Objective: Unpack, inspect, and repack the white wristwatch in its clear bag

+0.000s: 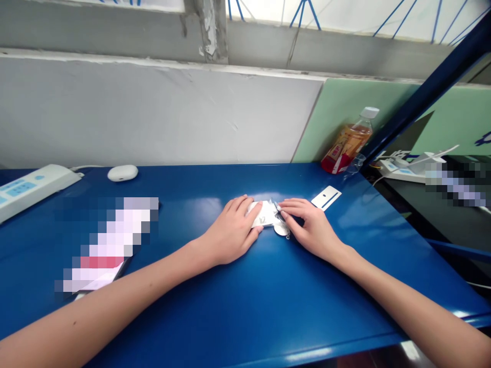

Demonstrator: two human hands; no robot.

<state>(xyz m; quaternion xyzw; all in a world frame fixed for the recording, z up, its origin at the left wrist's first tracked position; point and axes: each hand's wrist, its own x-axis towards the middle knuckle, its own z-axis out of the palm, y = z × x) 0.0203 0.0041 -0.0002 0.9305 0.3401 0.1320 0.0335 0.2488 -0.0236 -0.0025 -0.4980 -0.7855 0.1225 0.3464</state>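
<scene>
A small white packet (264,214) lies on the blue table (245,301), near its middle. My left hand (235,227) rests over the packet's left part, its fingers pressing the packet to the table. At the packet's right end my right hand (309,225) pinches something small, whose shape I cannot make out. Just below those fingertips is a round silvery piece (282,228) with a tiny ring at its lower edge. Beyond my right hand, a white card (326,198) with a dark stripe lies flat.
A drink bottle (347,143) leans at the back right by a blue metal post (429,92). At the left are a white earphone case (123,173), a power strip (38,189) and a blurred-out phone-like object (111,245). A wall (161,112) stands behind the table.
</scene>
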